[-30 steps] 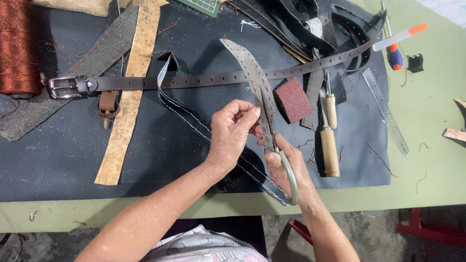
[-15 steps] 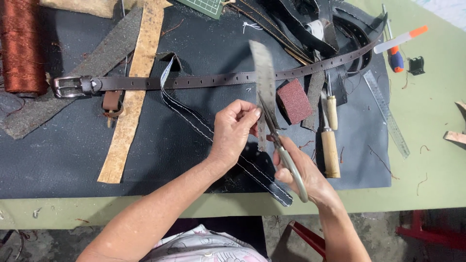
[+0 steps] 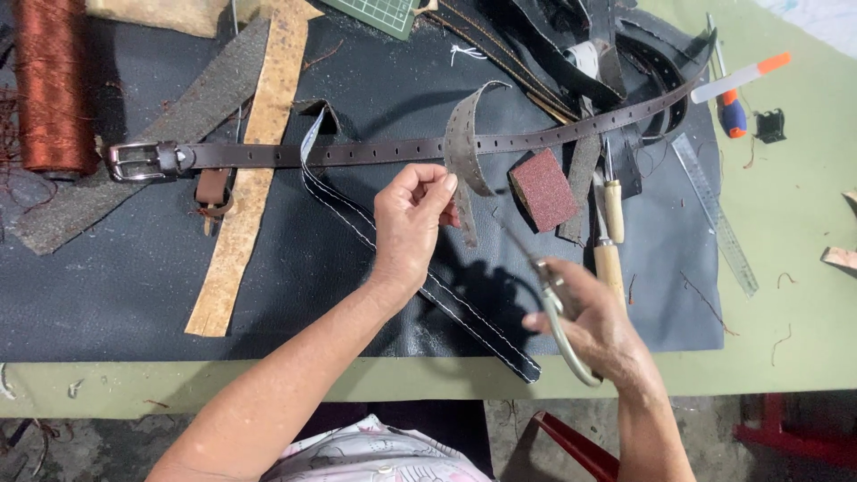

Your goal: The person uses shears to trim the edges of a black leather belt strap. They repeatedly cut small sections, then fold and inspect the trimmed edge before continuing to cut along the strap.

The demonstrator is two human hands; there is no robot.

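My left hand [image 3: 409,223] pinches a short grey leather strip [image 3: 464,147] with punched holes, holding it up so its top curls over. My right hand [image 3: 596,326] grips a pair of metal scissors [image 3: 546,295] by the handles, blades pointing up and left toward the strip but apart from it. Beneath both hands lies a black stitched strap [image 3: 428,277] running diagonally across the dark leather sheet [image 3: 134,286]. A long dark brown belt [image 3: 357,150] with a metal buckle [image 3: 134,161] lies across the sheet behind the hands.
A red sanding block [image 3: 543,189] and two wooden-handled awls [image 3: 609,232] lie right of the strip. Tan and grey leather strips [image 3: 245,178] lie at left, a copper thread spool [image 3: 52,85] at far left. A clear ruler [image 3: 714,214], a marker [image 3: 741,78] and black straps sit at right.
The scissors have pulled down and right, away from the strip. The strip's upper end, earlier straight, now curls over above my left hand.
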